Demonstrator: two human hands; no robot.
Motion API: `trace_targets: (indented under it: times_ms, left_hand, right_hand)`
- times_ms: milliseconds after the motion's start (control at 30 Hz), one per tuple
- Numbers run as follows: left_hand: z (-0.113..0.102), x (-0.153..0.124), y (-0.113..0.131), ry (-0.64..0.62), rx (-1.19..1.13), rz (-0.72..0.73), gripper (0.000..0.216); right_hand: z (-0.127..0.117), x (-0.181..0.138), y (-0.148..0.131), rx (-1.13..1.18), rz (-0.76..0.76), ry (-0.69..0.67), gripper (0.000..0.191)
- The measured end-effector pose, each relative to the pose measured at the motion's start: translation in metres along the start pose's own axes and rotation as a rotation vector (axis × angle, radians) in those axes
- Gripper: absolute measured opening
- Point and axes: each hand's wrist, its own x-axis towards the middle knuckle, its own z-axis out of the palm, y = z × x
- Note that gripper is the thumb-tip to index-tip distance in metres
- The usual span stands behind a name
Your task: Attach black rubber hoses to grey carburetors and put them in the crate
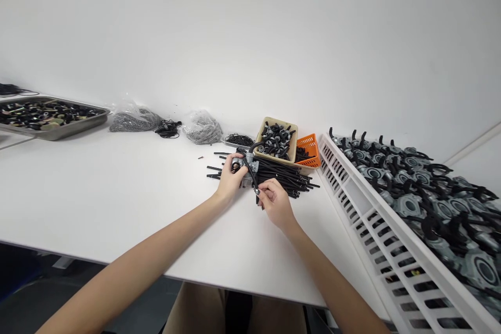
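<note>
My left hand is closed round a small grey metal part held just above the white table. A thin black tube runs from that part down to my right hand, whose fingertips pinch the tube's lower end. Both hands hover over a pile of loose black tubes lying on the table. Right behind the pile stands a beige bin of grey parts with black pieces.
An orange basket stands beside the beige bin. A white slotted crate on the right holds several grey parts fitted with black tubes. Two clear bags of small metal pieces, black rings and a metal tray lie along the wall.
</note>
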Motion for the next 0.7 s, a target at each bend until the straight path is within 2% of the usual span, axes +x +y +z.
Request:
trace_targets:
  times_ms: [100,333,600,700]
  left_hand:
    - [0.0013,0.0005,-0.0013,0.02,-0.061,-0.059,0.032]
    - [0.0028,0.0,0.0006,0.038,-0.023,-0.02,0.03]
    - [0.0013,0.0002,-0.0037,0.039,-0.023,-0.01,0.03]
    - [0.0015,-0.001,-0.0019,0.025,-0.041,-0.027,0.03]
  right_hand:
    - [0.0037,-0.0008,-0.0006,-0.024,-0.05,0.051,0.013]
    - [0.0072,-0.0015,-0.0019,0.094,-0.126,0.07,0.012]
    - [0.0065,0.0055,-0.001,0.287,-0.023,0.13,0.025]
    - [0.0046,0.0072,0.0007,0.263,0.03,0.14,0.028]
